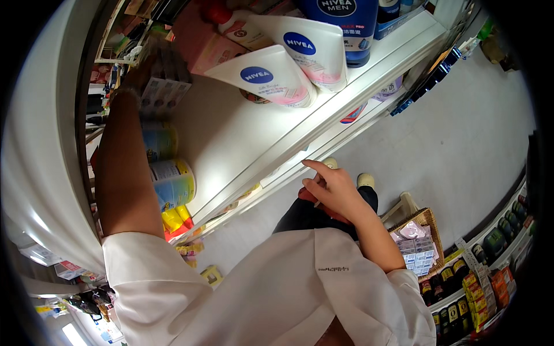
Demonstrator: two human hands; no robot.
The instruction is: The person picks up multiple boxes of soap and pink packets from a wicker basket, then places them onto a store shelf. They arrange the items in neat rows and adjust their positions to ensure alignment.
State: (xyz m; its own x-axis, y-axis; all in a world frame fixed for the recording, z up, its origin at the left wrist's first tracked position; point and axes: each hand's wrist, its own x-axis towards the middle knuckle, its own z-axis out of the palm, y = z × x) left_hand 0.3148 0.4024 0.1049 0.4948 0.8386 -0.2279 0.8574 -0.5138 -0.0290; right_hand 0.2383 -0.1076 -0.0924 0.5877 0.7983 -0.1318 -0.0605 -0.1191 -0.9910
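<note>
My left hand (139, 74) reaches deep onto a white shelf, in shadow and blurred. It is closed around the side of a bundle of small printed boxes (166, 88); its fingertips are hard to make out. Below my forearm stand two blue-and-yellow cans (174, 184), partly covered by the arm. Two white Nivea tubes (268, 78) stand on their caps to the right of the boxes. My right hand (331, 186) hovers in front of the shelf edge, index finger extended and thumb apart, holding nothing visible. Something red (308, 194) shows behind it, above my dark trousers.
A blue Nivea Men bottle (342, 26) stands behind the tubes. The white shelf edge (311, 125) runs diagonally above a lower stocked shelf. On my right, a wicker basket (435, 225) holds similar small boxes, near another shelf of dark bottles (450, 318). Yellow-and-red packets (177, 220) lie near my left elbow.
</note>
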